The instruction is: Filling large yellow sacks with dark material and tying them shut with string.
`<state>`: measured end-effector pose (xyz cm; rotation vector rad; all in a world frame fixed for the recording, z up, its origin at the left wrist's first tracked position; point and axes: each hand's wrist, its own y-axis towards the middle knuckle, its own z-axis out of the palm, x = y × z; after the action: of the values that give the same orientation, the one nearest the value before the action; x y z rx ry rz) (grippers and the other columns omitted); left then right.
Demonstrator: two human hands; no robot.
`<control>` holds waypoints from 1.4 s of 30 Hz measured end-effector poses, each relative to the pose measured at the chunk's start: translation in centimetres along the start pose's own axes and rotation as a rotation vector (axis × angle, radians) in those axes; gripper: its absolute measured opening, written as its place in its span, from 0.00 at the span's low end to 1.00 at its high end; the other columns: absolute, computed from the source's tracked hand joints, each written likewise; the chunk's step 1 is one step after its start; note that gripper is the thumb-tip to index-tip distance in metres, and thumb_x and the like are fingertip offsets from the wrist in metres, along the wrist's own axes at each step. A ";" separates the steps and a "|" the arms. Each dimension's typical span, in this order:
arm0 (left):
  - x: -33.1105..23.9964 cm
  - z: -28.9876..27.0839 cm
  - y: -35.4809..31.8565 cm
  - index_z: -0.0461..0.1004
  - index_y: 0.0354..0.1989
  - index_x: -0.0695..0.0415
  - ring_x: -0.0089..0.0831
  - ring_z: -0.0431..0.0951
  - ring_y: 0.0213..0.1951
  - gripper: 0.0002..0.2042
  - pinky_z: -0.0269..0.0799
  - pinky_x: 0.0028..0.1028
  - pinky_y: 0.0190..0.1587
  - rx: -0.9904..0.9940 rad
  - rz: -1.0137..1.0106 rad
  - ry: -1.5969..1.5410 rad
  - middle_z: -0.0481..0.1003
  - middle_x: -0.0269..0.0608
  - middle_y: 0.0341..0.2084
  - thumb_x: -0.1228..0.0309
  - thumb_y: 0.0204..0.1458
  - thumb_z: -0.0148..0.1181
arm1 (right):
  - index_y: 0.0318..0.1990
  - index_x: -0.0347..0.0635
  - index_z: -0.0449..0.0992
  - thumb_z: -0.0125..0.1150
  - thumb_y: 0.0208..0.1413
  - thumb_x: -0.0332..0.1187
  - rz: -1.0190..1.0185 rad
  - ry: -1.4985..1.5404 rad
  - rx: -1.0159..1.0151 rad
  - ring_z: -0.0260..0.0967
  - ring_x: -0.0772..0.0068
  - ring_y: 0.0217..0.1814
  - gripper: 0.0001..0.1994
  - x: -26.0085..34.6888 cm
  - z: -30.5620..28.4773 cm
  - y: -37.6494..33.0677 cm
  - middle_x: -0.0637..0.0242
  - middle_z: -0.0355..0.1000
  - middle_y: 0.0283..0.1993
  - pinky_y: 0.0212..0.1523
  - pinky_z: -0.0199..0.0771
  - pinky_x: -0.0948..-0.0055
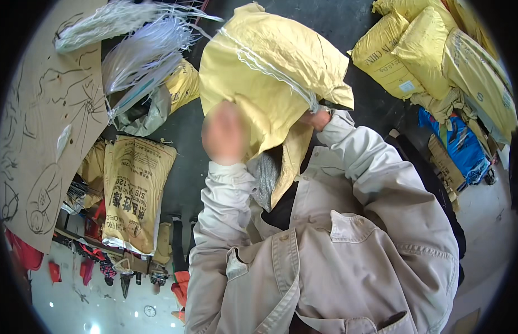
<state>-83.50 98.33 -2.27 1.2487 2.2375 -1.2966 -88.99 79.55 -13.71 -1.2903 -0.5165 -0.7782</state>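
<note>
A yellow sack (275,50) is spread and creased in front of me, its lower part folded down toward my jacket. Strands of white string (270,69) run across it from the upper left toward my right hand. My right hand (317,118) is closed at the sack's right lower edge, where the string gathers. My left hand (224,132) lies against the left side of the sack; it is blurred, so its fingers do not show. A silvery grey piece of material (263,181) shows below the sack, between my arms.
Bundles of white string (142,55) hang at the upper left beside a marked brown board (69,100). A full printed sack (137,195) stands at left. More yellow sacks (420,55) are piled at the upper right, above a blue bag (462,147). Dark floor (376,122) lies between.
</note>
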 end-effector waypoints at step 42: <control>4.1 0.1 7.5 0.70 0.38 0.64 0.26 0.74 0.15 0.10 0.68 0.18 0.12 0.823 -0.523 -0.657 0.74 0.42 0.22 0.79 0.45 0.53 | 0.40 0.41 0.69 0.57 0.39 0.33 -0.563 -0.675 0.148 0.68 0.54 0.35 0.17 7.0 0.5 3.5 0.59 0.71 0.33 0.36 0.69 0.67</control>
<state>-80.07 102.19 -9.07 0.2448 1.6009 -2.5186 -81.72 78.83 -10.78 -1.2649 -1.4981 -0.7246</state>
